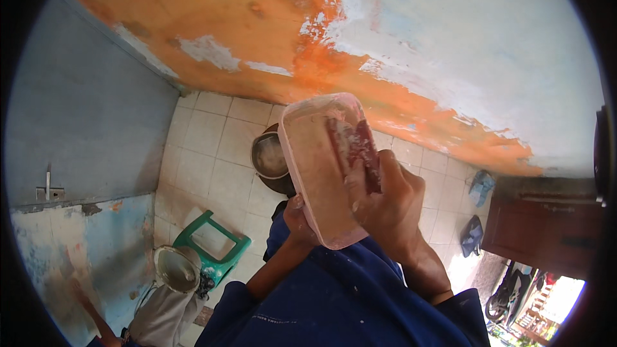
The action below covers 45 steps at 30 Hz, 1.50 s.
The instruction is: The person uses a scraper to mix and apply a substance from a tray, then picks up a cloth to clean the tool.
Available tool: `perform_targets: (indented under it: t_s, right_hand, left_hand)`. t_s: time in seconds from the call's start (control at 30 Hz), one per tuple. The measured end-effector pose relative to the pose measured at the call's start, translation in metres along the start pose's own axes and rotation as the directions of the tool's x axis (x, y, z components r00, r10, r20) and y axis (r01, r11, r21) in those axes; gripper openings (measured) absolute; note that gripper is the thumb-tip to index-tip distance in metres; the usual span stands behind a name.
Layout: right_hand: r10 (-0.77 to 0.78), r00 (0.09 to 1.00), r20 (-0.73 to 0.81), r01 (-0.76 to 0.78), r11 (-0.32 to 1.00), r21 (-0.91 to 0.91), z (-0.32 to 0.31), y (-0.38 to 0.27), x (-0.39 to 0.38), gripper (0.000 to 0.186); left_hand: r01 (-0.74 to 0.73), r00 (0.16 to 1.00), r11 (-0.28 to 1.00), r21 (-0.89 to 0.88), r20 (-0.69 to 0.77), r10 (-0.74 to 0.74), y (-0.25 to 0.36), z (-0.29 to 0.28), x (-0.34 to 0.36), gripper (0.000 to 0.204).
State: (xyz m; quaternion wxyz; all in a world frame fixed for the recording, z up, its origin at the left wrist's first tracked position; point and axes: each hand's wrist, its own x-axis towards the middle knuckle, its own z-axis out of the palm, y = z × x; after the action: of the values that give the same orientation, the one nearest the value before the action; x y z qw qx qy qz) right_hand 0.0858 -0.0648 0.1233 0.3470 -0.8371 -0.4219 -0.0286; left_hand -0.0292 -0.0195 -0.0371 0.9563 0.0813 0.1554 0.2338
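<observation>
A pink plastic tray (308, 167) with a beige coating inside is held up in front of my body. My left hand (299, 222) grips its left rim near the lower end. In my right hand (392, 199) is a dark red, paste-smeared flat tool (366, 144), perhaps a scraper, held inside the tray's right side with my thumb on its face. Just behind the tray, on the tiled floor, sits a dark round bucket (267, 154), partly hidden by the tray.
Orange wall (238, 19) with white patches ahead; grey-blue wall (83, 109) left. A green stool (225, 244), pale bucket (173, 266) and another person's arm (90, 302) are lower left. Right: blue cloths (482, 186), wooden cabinet (533, 225), motorbike (504, 295) by a bright opening.
</observation>
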Motion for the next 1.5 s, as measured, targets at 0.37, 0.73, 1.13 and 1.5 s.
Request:
perform_targets:
  t_s: [0.37, 0.73, 1.13, 1.5]
  right_hand:
    - [-0.007, 0.996, 0.086, -0.005, 0.991, 0.135, 0.009, -0.017, -0.017, 0.015]
    - [0.014, 0.991, 0.134, -0.009, 0.999, -0.04, -0.005, -0.008, -0.022, 0.017]
    - [0.046, 0.999, 0.002, -0.046, 0.998, 0.052, 0.002, 0.001, 0.003, 0.017]
    - [-0.011, 0.995, 0.103, -0.003, 0.991, 0.136, 0.015, -0.022, -0.013, 0.016]
  left_hand:
    - [0.002, 0.912, 0.954, -0.299, 0.391, 0.121, 0.004, 0.026, 0.008, 0.059]
    - [-0.029, 0.965, 0.978, -0.208, 0.25, 0.082, -0.001, -0.003, 0.004, 0.067]
    - [-0.019, 0.971, 0.953, -0.301, 0.22, 0.089, 0.0, -0.005, -0.001, 0.065]
    - [-0.026, 0.931, 0.959, -0.281, 0.343, 0.126, 0.001, 0.012, 0.001, 0.059]
